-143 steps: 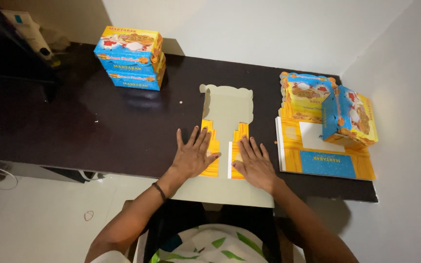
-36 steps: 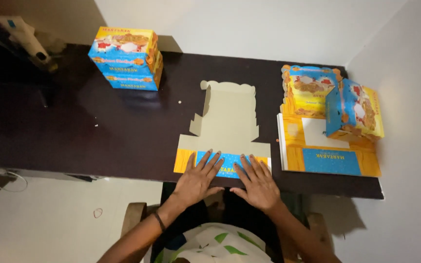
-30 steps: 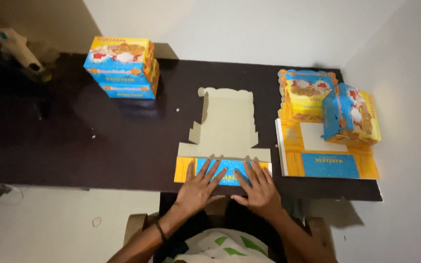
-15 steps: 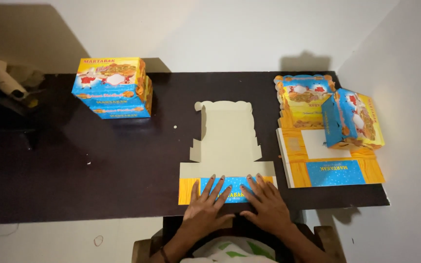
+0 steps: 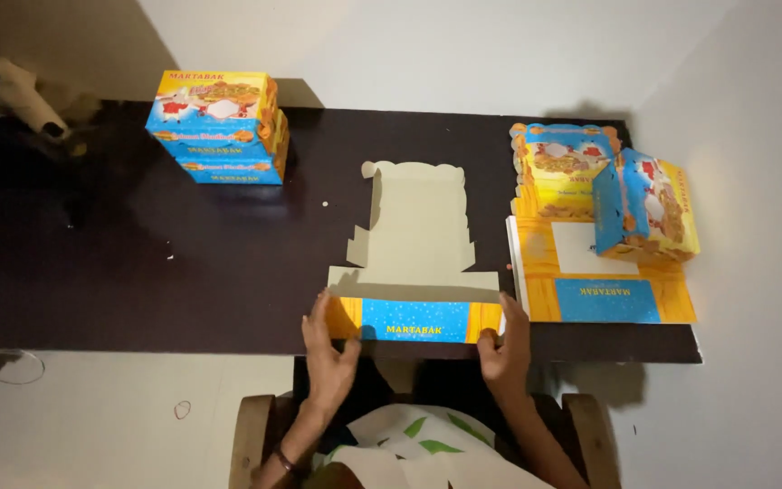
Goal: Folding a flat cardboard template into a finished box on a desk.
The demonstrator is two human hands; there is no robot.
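**Folding up the near flap of a flat carton**

Step in hand, by the look of it: creasing the front panel of the flat box blank [image 5: 423, 244], which lies printed side down in the middle of the dark table [image 5: 138, 272]. The blue/orange front flap [image 5: 414, 320] is turned up at the near edge.

Left hand [image 5: 328, 349] at the flap's left end, thumb & fingers closed on the corner. Right hand [image 5: 504, 340] at the right end, pinching that corner likewise. Both hands clamped on the flap, not loose.

Around: stack of finished boxes [image 5: 219, 127] far left, well apart. On the right, more flat blanks [image 5: 613, 294] w/ two made-up boxes [image 5: 599, 186] sitting on them, just beside the blank. Glue gun [image 5: 11, 91] at far left edge.

Next move likely needs even pressure along the whole crease so the flap stands square, then the side tabs raised w/o tearing the scored corners.
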